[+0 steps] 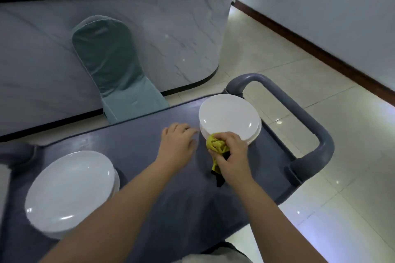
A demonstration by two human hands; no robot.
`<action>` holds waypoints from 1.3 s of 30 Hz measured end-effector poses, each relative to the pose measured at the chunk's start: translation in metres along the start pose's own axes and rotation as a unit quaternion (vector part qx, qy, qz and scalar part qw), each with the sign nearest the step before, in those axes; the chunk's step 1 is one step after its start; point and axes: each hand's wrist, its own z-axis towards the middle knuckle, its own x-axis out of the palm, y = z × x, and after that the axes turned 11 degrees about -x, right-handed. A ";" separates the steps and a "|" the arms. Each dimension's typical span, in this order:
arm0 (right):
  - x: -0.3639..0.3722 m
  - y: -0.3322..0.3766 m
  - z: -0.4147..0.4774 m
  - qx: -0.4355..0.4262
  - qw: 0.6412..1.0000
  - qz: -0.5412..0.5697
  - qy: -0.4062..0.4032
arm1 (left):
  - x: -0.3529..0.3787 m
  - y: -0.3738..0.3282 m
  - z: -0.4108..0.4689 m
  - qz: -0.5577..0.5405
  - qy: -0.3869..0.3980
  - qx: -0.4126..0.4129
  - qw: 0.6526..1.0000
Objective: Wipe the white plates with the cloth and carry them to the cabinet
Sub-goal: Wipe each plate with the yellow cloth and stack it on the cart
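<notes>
A pale tiled floor (277, 66) runs off toward 2 o'clock, bounded by a white wall (320, 17) with a brown skirting. At 11 o'clock we face a long counter (171, 38) with a marble-look front and a black top. A chair (113, 66) in a green cover stands against that counter at 10 o'clock. Below us lies a grey worktop (139, 156), the top of a trolley, whose thick grey handle (299, 113) loops out at 3 o'clock.

We see two piles on it. The left stack of white plates (68, 190) sits at 8 o'clock, near the worktop's left end, with nothing touching it. The right stack of white plates (229, 115) sits at the far right corner, toward 3 o'clock from the middle of our view and just beside the handle. The two stacks are well apart.

Our right hand (233, 156) has its fingers curled tight round a bunched yellow cloth (215, 143), which lies against the near rim of the right stack at its 7 o'clock. A dark tail of the cloth hangs below the hand onto the worktop. Our left hand (177, 143) is palm down with fingers loosely spread, holding nothing, just beside the right stack at its 9 o'clock. It is blurred, and we cannot tell whether the fingertips touch the rim or the worktop
</notes>
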 end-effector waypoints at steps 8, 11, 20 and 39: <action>0.132 0.078 0.006 -0.183 0.971 -0.018 0.151 | -0.086 0.132 -0.106 0.019 -0.028 -0.337 0.941; 0.170 0.103 -0.006 -0.235 0.949 0.011 0.208 | -0.101 0.166 -0.163 0.021 -0.052 -0.475 0.878; 0.216 0.112 -0.022 -0.227 0.929 0.024 0.290 | -0.096 0.209 -0.224 -0.213 -0.086 -0.692 0.684; 0.212 0.098 -0.023 -0.163 0.942 0.033 0.291 | -0.114 0.220 -0.261 -0.557 -0.210 -0.646 0.478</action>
